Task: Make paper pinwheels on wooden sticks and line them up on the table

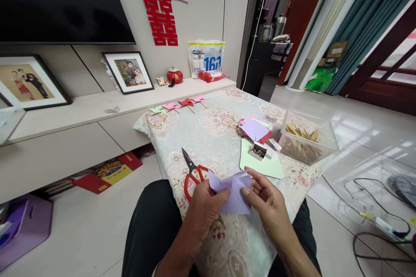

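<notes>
A sheet of purple paper (236, 201), partly folded over at its top, is held above the near end of the table between both hands. My left hand (208, 203) pinches its left side with the thumb on top. On the right side, my right hand (264, 194) grips the sheet between thumb and fingers. Scissors with red handles (191, 173) lie just left of the paper, blades pointing away. Beyond the hands sits a stack of light green paper (263, 165), with a small open box of metal pins (258, 151) on it.
Several paper pinwheels (186, 103) lie along the table's far left edge. Coloured paper squares (255, 130) are piled at the right. Beside them stands a clear plastic box (329, 138) of thin sticks. The flowered tablecloth (208, 134) covers the table; cables (373, 199) lie on the floor.
</notes>
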Motion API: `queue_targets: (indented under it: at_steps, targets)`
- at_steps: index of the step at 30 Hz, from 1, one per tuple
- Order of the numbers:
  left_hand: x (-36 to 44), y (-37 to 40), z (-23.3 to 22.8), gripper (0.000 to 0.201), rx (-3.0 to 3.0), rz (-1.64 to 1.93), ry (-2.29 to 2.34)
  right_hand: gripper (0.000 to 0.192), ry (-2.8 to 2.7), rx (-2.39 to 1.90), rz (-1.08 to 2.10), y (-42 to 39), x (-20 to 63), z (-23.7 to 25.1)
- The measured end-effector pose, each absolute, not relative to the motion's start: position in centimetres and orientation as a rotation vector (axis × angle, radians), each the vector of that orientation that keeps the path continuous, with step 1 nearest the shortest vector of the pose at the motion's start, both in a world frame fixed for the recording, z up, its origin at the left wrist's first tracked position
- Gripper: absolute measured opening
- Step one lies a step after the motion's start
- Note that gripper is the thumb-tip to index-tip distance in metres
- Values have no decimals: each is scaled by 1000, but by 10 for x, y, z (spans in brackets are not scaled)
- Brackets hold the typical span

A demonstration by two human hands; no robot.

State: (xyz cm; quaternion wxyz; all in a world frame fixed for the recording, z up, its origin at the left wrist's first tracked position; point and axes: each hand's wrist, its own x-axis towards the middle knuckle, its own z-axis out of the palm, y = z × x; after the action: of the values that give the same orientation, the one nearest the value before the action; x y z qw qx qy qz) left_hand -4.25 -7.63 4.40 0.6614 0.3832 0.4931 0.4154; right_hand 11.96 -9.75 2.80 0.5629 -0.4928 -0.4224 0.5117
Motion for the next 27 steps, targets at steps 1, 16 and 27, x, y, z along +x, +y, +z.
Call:
queue_targets:
  at_steps: [1,16,27]
  targets:
    - [-45,-75,42,28,854,941,1104,50,-992,-1164,1140,-98,123,28]
    - [-52,-67,49,25,766,916,950,22,-1910,-1004,669,-107,143,44]
    - [-44,-72,52,18,906,883,1121,15,-1943,-1018,751,-107,137,48]
